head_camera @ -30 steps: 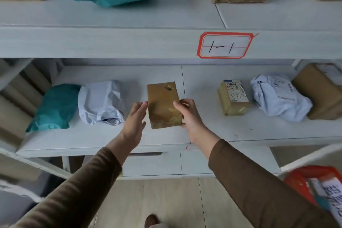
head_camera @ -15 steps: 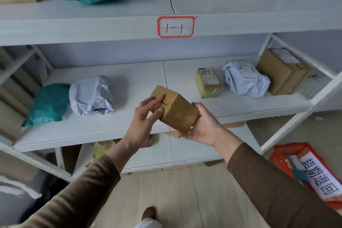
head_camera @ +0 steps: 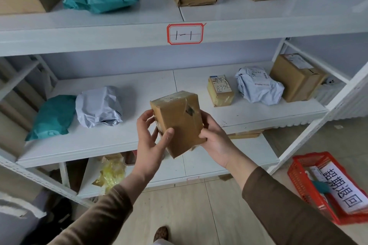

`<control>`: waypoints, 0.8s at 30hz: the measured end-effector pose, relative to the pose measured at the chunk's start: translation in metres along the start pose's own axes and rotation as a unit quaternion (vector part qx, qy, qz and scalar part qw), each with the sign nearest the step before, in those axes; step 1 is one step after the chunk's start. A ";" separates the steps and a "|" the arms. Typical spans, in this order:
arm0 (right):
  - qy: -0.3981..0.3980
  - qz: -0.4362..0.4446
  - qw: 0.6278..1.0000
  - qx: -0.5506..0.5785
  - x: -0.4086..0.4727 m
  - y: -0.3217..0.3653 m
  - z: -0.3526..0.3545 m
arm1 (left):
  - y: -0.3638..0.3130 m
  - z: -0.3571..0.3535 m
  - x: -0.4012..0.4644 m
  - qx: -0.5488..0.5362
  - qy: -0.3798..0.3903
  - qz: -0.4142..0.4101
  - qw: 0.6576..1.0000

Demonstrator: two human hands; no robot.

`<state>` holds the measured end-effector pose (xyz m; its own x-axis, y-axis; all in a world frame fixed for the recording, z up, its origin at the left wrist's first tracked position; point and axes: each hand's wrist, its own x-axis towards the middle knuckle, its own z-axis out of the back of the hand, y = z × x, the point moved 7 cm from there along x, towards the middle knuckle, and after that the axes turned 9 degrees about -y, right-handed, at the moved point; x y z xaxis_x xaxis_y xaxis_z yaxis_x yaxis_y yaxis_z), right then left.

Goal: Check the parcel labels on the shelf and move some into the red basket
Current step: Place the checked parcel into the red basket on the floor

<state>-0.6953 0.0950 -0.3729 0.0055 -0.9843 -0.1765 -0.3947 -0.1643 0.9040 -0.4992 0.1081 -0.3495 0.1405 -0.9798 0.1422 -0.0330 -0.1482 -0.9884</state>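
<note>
Left hand (head_camera: 149, 143): fingers curled round the left edge of the taped cardboard parcel (head_camera: 178, 122), thumb pressed flat on its front.
Right hand (head_camera: 216, 139): cups the parcel's right side, thumb on the lower edge; brown sleeve behind.
Parcel: small brown box, glossy tape, tilted, held in front of the white shelf (head_camera: 123, 135).
Red basket (head_camera: 302, 181): slotted plastic, on the floor, lower right of the parcel.

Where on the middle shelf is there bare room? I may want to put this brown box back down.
The widest bare patch on the middle shelf lies between the white bag and the small labelled box, behind the brown box held by the left hand and right hand. The right end is crowded: small labelled box, white mailer and big carton sit close together.
</note>
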 end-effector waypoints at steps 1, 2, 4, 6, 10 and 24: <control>0.006 0.021 0.999 -0.024 -0.002 0.002 -0.002 | -0.001 0.001 0.000 0.006 0.004 -0.005 1.000; 0.008 0.038 0.999 -0.036 -0.004 0.004 -0.003 | -0.001 0.002 -0.001 0.012 0.010 -0.012 1.000; 0.007 0.062 0.997 -0.048 -0.007 0.007 -0.005 | -0.001 0.003 -0.003 0.015 0.019 -0.017 1.000; 0.011 0.082 0.994 -0.071 -0.010 0.009 -0.010 | 0.002 0.004 -0.002 0.003 0.016 -0.002 1.000; 0.012 0.083 0.989 -0.124 -0.011 0.010 -0.020 | 0.014 0.007 0.006 -0.059 -0.008 0.126 0.990; -0.134 0.079 0.943 -0.296 0.002 0.021 -0.007 | 0.053 -0.014 0.025 0.005 0.013 0.257 0.966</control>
<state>-0.6970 0.0893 -0.3517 -0.2737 -0.9609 -0.0426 0.2108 -0.1031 0.9721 -0.5116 0.0736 -0.3972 0.0830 -0.9270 -0.3659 -0.0821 0.3595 -0.9295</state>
